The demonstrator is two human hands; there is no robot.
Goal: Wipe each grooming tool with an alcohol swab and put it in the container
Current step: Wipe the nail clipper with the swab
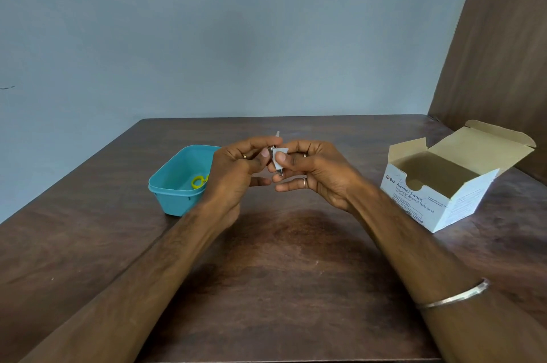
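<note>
Single head view, looking forward-down across table [281, 288], hands close.

I seem to be in a plain room at home: a dark wooden table [296, 274] against a bare grey-blue wall [207, 37], brown wood panel [503, 52] beside me.

Dark wooden table [296, 288]; grey wall [222, 31]

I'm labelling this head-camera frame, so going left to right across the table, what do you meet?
Teal plastic container → left hand → small white swab pinched by right hand → open white cardboard alcohol swab box.
</note>
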